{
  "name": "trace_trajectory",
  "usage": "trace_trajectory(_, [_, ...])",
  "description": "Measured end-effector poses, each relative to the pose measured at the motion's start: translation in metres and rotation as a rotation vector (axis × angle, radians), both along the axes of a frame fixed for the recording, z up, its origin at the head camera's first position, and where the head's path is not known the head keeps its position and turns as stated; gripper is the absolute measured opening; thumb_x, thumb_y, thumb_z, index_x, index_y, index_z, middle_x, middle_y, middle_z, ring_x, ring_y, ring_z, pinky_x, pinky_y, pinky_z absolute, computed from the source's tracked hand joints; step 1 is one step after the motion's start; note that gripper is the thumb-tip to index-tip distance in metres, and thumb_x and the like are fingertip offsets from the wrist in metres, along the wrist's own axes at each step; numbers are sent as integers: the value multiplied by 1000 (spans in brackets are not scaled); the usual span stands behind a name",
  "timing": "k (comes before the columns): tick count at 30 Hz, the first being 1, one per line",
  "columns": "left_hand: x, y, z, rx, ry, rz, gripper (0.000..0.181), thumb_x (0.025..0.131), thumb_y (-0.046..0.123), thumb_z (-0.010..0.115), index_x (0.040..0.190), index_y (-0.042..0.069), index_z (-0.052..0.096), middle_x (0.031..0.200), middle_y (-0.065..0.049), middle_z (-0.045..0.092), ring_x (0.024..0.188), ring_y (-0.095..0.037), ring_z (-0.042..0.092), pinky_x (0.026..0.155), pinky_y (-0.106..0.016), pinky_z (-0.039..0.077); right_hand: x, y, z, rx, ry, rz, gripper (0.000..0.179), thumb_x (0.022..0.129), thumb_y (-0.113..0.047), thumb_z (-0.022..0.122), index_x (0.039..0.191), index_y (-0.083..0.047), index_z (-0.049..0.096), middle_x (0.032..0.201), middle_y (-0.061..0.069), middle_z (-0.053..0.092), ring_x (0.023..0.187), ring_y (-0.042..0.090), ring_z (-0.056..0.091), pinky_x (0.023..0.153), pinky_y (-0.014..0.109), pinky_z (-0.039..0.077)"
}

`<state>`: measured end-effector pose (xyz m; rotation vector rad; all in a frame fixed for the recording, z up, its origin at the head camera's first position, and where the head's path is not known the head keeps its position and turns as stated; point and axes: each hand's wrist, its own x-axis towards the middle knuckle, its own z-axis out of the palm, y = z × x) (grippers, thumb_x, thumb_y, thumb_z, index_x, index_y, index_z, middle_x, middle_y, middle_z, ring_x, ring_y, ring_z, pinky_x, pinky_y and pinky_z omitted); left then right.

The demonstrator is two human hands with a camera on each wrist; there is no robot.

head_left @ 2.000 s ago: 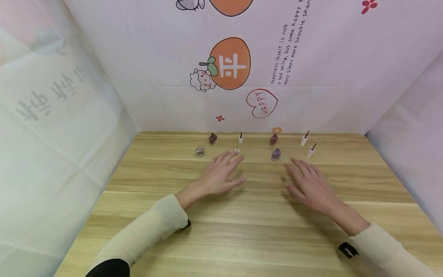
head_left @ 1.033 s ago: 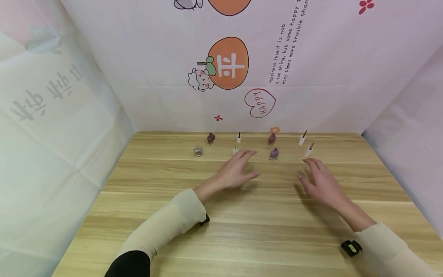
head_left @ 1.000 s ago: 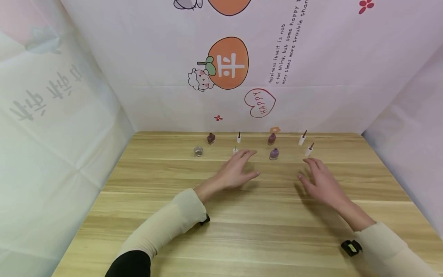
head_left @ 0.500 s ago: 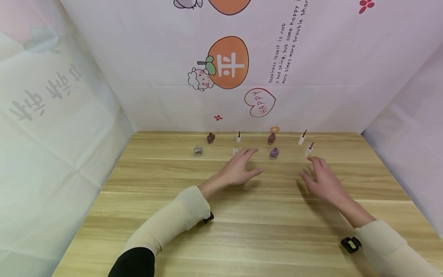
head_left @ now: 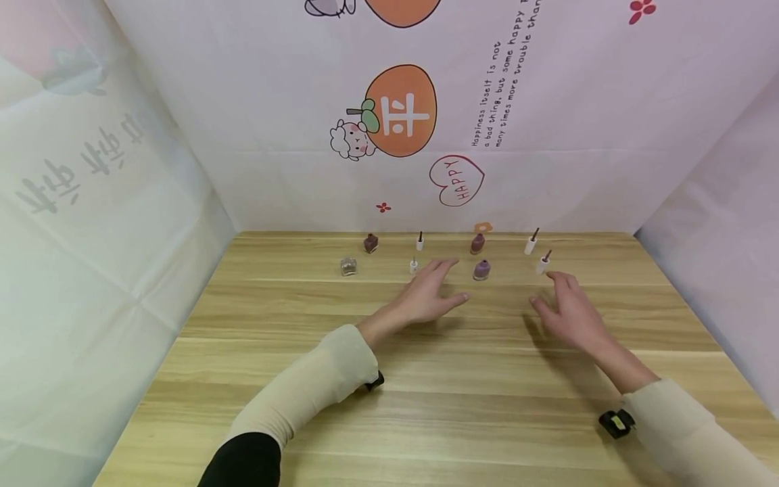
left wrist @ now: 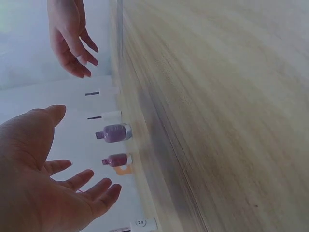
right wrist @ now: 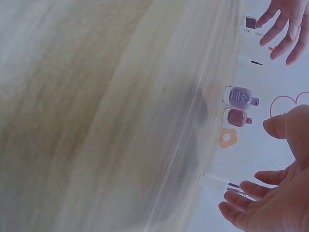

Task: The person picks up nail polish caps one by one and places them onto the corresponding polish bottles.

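Observation:
My left hand [head_left: 426, 297] hovers over the table with fingers spread, holding nothing, just left of an uncapped purple nail polish bottle [head_left: 481, 270]. Behind that bottle stands a mauve one [head_left: 477, 245]. My right hand [head_left: 572, 312] is also loose and empty, just in front of a white brush cap [head_left: 543, 265] whose brush points up. A second white brush cap [head_left: 531, 245] stands farther back. In the left wrist view, a gap shows between my left fingers and the purple bottle [left wrist: 115, 133]. The right wrist view shows my right palm [right wrist: 285, 198] with its fingers apart.
At the back left are a dark nail polish bottle [head_left: 370, 244] and a clear glittery one [head_left: 349, 266]. Two more white brush caps stand upright, one behind [head_left: 420, 244] and one nearer [head_left: 414, 266], beside my left hand. Printed cloth [head_left: 292, 162] walls the wooden table [head_left: 462, 419].
My left hand has moved right from near the small white caps toward the purple bottle. My right hand has shifted right, toward the nearer white cap. The bottles and caps have not moved.

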<state>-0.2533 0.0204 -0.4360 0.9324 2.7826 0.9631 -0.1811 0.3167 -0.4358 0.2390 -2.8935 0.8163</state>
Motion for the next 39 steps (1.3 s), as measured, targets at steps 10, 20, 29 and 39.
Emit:
trace_trajectory(10, [0, 8, 0, 12, -26, -3, 79, 97, 44, 68, 160, 12, 32, 158, -10, 42, 142, -26, 45, 116, -41, 39, -3, 3, 1, -14, -46, -32, 74, 107, -30, 54, 149, 21, 22, 148, 49, 24, 130, 66, 34, 104, 76, 31])
trace_trajectory(20, [-1, 17, 0, 0, -39, -5, 81, 97, 46, 68, 160, 10, 31, 159, -11, 40, 144, -25, 43, 117, -38, 37, -11, 8, 1, -27, -91, -39, 77, 107, -29, 54, 150, 23, 16, 148, 50, 23, 132, 66, 31, 107, 75, 30])
trace_trajectory(29, [-4, 26, -2, 3, -44, 3, 81, 97, 48, 68, 159, 8, 33, 157, -13, 42, 142, -26, 45, 116, -38, 39, -15, 10, 2, -53, -97, -44, 78, 107, -27, 53, 149, 24, 13, 145, 50, 26, 129, 66, 34, 105, 75, 32])
trace_trajectory(39, [-5, 36, -4, 31, -91, 34, 81, 97, 46, 68, 159, 8, 33, 158, -14, 41, 142, -27, 45, 117, -39, 38, -24, 16, -1, -71, -93, -59, 78, 107, -27, 54, 149, 24, 13, 143, 50, 27, 123, 64, 39, 101, 74, 36])
